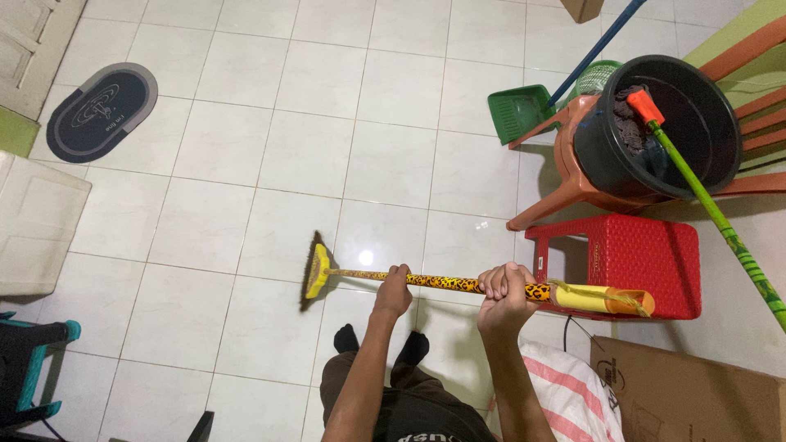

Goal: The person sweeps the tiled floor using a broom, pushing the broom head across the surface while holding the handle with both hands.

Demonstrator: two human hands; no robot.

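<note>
The broom [426, 282], with its leopard-print handle and yellow head, is held nearly level over the white tiled floor [270, 164], bristles set down on a tile. The upper handle is wrapped by the right hand [506, 288], fingers curled shut around it. Lower down, the shaft is gripped by the left hand [395, 288], fingers closed too. A red stool [630, 262] sits just beyond.

The floor [385, 155] is of glossy white tiles and reflects a lamp near the broom [315, 272]. The broom has dark rough bristles, a yellow plastic head and a handle with a smooth spotted wrapping. The red stool [647, 258] is plastic with a woven texture. The black bucket [696, 115] looks like smooth plastic. The cardboard box [688, 397] at the lower right corner is matt brown.
</note>
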